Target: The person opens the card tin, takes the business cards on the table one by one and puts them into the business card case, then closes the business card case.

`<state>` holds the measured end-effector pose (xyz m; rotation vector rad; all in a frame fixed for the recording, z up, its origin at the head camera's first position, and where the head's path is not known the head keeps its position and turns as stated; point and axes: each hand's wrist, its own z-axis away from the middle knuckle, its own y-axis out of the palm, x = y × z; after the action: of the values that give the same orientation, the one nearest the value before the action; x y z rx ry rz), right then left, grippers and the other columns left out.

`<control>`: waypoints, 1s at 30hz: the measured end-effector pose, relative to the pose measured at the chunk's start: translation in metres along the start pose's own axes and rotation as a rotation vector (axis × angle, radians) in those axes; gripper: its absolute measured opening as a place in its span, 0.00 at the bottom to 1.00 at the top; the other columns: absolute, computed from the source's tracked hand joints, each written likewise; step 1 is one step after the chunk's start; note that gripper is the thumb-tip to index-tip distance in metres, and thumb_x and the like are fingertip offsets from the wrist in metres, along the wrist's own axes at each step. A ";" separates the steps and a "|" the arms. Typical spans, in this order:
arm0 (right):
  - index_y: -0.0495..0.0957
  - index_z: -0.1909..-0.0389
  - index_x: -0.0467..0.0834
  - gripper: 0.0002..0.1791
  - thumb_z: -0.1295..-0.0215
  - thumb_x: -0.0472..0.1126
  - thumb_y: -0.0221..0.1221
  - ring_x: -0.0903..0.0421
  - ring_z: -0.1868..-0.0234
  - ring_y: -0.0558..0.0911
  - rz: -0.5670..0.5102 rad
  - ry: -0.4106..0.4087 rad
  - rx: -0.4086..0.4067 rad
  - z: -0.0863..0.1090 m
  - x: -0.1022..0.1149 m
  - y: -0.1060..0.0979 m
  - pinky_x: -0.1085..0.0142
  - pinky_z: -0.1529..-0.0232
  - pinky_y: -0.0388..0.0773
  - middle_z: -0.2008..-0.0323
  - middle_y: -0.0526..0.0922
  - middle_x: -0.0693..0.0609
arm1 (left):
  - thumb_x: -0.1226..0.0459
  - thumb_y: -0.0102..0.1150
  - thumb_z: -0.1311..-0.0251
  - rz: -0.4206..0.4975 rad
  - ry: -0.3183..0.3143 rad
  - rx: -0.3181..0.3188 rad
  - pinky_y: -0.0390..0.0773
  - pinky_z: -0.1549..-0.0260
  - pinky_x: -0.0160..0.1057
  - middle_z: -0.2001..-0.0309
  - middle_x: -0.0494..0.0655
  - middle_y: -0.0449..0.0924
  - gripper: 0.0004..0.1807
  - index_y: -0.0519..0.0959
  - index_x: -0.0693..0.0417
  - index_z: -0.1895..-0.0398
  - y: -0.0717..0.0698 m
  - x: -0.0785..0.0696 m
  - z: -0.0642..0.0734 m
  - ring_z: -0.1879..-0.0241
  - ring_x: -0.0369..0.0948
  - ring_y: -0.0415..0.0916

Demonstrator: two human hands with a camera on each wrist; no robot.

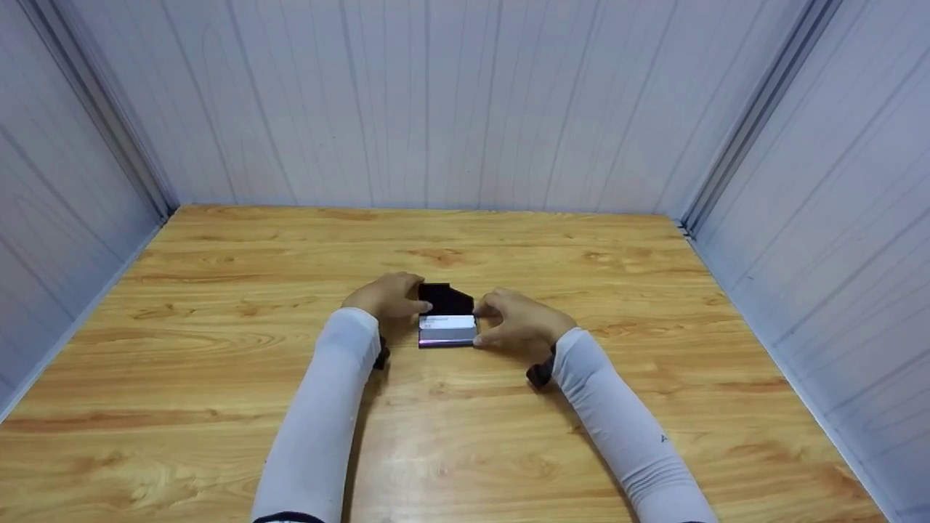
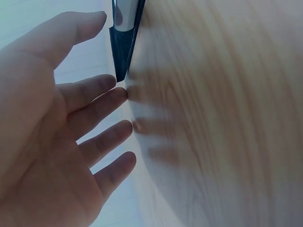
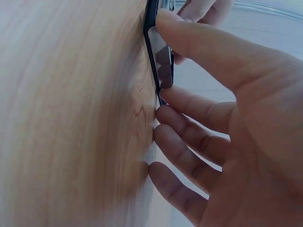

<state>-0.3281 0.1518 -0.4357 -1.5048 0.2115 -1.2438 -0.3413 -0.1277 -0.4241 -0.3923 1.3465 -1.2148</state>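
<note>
A flat black tray [image 1: 443, 296] with a slanted back right corner lies on the wooden table. Across its near half is a silver block [image 1: 447, 333] with a white printed label. My right hand [image 1: 529, 319] spans the right side, thumb at the near corner and index finger farther back. In the right wrist view those two fingertips grip the shiny side wall [image 3: 161, 59]. At the left edge is my left hand [image 1: 392, 296], its fingers loosely spread. The left wrist view shows its thumb apart from the tray and its index fingertip close at the tray's pointed end.
The wood-grain table [image 1: 450, 436] runs back to a white panelled wall [image 1: 429, 102]. White side walls meet it at metal corner posts. A dark wrist device [image 1: 540, 373] sits below my right wrist. Both forearms wear white sleeves [image 1: 312, 428].
</note>
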 end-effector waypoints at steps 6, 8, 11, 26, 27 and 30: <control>0.76 0.41 0.44 0.31 0.41 0.53 0.72 0.53 0.40 0.73 -0.011 -0.007 -0.012 0.000 -0.001 0.001 0.59 0.36 0.69 0.43 0.74 0.51 | 0.50 0.54 0.27 0.012 0.012 -0.013 0.57 0.30 0.58 0.25 0.57 0.59 0.36 0.59 0.56 0.22 0.001 -0.002 -0.001 0.26 0.56 0.54; 0.76 0.41 0.44 0.31 0.41 0.53 0.72 0.53 0.41 0.73 -0.001 -0.010 -0.014 0.000 -0.001 0.001 0.59 0.37 0.69 0.44 0.74 0.51 | 0.50 0.53 0.26 0.014 0.020 -0.022 0.57 0.30 0.57 0.26 0.57 0.60 0.36 0.59 0.56 0.23 0.002 -0.002 -0.001 0.27 0.56 0.55; 0.76 0.40 0.43 0.31 0.41 0.53 0.72 0.53 0.41 0.73 0.001 -0.015 -0.007 0.000 -0.001 0.001 0.60 0.37 0.69 0.43 0.74 0.51 | 0.51 0.53 0.26 0.020 0.031 -0.038 0.58 0.31 0.57 0.26 0.57 0.61 0.35 0.60 0.56 0.23 0.002 -0.001 0.000 0.27 0.56 0.57; 0.74 0.38 0.40 0.33 0.40 0.51 0.72 0.51 0.40 0.74 -0.013 -0.019 0.005 0.000 0.000 -0.002 0.61 0.38 0.71 0.42 0.74 0.48 | 0.57 0.53 0.25 0.044 0.219 -0.299 0.75 0.43 0.47 0.45 0.43 0.79 0.17 0.81 0.46 0.38 -0.001 -0.001 0.009 0.43 0.44 0.75; 0.74 0.39 0.40 0.33 0.40 0.52 0.72 0.52 0.40 0.74 -0.011 -0.013 0.004 -0.001 0.000 -0.002 0.61 0.38 0.71 0.42 0.74 0.49 | 0.57 0.53 0.25 0.045 0.223 -0.302 0.76 0.43 0.46 0.46 0.42 0.80 0.16 0.82 0.46 0.40 0.000 -0.001 0.009 0.44 0.43 0.75; 0.75 0.41 0.43 0.31 0.40 0.52 0.72 0.53 0.42 0.74 -0.010 0.014 0.006 -0.001 0.000 0.000 0.60 0.38 0.71 0.44 0.74 0.50 | 0.56 0.55 0.26 0.084 0.205 -0.291 0.77 0.44 0.45 0.47 0.40 0.81 0.14 0.85 0.44 0.45 0.002 -0.001 0.010 0.44 0.41 0.76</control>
<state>-0.3287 0.1507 -0.4359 -1.4943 0.2092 -1.2619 -0.3311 -0.1305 -0.4224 -0.4197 1.7087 -1.0118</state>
